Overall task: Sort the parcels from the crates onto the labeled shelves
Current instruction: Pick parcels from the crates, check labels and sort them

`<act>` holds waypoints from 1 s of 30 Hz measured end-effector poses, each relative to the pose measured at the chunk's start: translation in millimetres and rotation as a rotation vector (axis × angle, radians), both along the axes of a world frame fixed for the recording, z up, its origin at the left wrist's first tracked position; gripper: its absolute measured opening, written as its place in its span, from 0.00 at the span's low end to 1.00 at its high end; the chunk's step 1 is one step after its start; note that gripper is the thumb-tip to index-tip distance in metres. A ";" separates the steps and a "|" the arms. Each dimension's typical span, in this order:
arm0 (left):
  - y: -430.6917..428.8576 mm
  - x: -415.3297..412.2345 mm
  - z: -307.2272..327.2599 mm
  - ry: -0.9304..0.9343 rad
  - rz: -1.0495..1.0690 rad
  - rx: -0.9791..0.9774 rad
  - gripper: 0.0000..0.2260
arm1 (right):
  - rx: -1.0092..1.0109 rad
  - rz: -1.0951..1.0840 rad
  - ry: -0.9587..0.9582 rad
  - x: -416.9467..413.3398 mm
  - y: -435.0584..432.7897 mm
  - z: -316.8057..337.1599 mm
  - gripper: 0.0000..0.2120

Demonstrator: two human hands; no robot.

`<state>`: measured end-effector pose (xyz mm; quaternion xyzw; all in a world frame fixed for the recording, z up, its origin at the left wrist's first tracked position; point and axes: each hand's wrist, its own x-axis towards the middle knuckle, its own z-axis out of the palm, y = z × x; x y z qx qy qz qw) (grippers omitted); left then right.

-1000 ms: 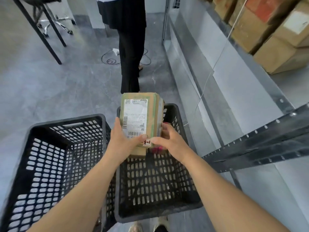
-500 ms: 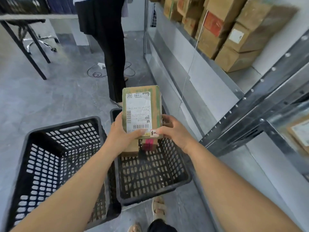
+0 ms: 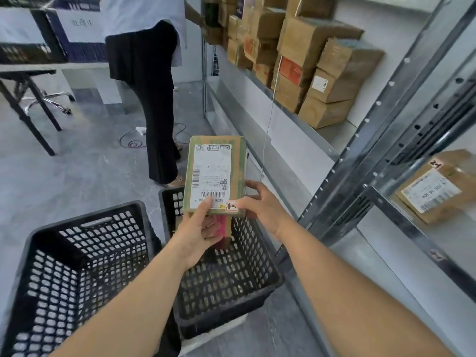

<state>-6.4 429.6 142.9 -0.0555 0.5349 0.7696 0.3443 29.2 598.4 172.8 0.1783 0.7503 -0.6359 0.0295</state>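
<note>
Now raised higher, crate [image 3: 226, 319] beneath the hands, the parcel [image 3: 215, 173] is gripped by left hand [image 3: 195, 235] and right hand [image 3: 260, 204]; shelves [image 3: 296, 130] right of them, label matching probably next

Storeroom corner, plain and grey.
Grey marbled floor [image 3: 85, 171]; black-legged desk [image 3: 28, 71] far left, chrome chair base [image 3: 49, 97] showing under it; white wall [image 3: 190, 65] behind; loose cable [image 3: 131, 141] coiled on floor.

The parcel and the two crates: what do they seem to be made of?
Parcel: brown cardboard, matte, by its folded edges; glossy greenish tape and a white paper label on it. Crates: probably black moulded plastic, matte, by the even slotted walls.
</note>
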 end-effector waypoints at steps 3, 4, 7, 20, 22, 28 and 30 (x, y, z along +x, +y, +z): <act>5.6 -4.6 7.6 0.033 0.048 0.086 0.34 | -0.006 -0.011 0.005 2.1 1.2 6.5 0.39; 11.1 -6.2 11.5 0.049 0.065 0.103 0.35 | -0.008 -0.013 0.009 5.3 4.5 10.9 0.40; 21.3 -12.4 18.2 0.099 0.137 0.143 0.34 | 0.061 0.014 0.000 13.7 9.3 23.7 0.43; 42.8 -39.9 88.6 0.621 -0.119 -0.262 0.45 | 0.908 -0.061 0.110 93.0 83.1 63.0 0.41; 49.2 -37.7 104.2 0.711 -0.228 -0.327 0.45 | 0.974 -0.029 0.128 101.0 87.8 70.5 0.39; 75.0 -19.3 145.1 0.859 -0.557 -0.458 0.45 | 1.019 0.071 0.211 117.3 101.1 95.4 0.37; 82.5 -10.4 155.8 0.876 -0.658 -0.464 0.46 | 0.967 0.119 0.166 120.1 106.6 100.9 0.40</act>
